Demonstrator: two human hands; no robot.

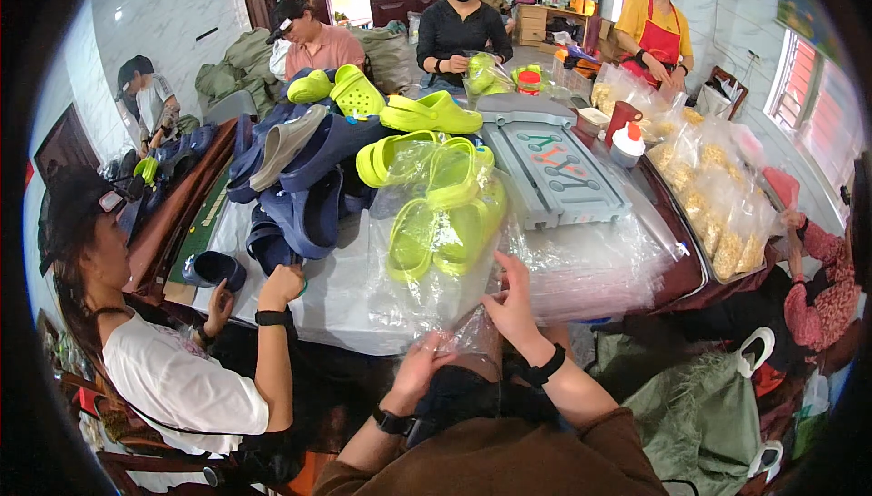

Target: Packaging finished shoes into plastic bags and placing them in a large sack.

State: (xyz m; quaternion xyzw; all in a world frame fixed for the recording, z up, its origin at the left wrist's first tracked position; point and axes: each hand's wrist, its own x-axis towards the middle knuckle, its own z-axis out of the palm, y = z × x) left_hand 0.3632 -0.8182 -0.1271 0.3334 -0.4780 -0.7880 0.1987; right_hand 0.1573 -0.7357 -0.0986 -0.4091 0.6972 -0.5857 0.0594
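A clear plastic bag (374,285) lies on the table edge in front of me, with lime-green clogs (411,253) showing through it. My left hand (423,371) pinches the bag's near end at the table edge. Beside the bag's right side is my right hand (514,307), thumb and fingers apart, touching the film. More lime-green clogs (431,114) are heaped just beyond the bag. Next to them on the left is a pile of navy clogs (318,155) with a grey clog (289,146) on top.
A stack of flat clear bags (590,269) lies to the right, under a grey folded plastic stool (563,173). At my left a co-worker (182,369) handles a navy clog (214,270). A tray (727,271) of filled bags stands at the far right, near a white bottle (628,143).
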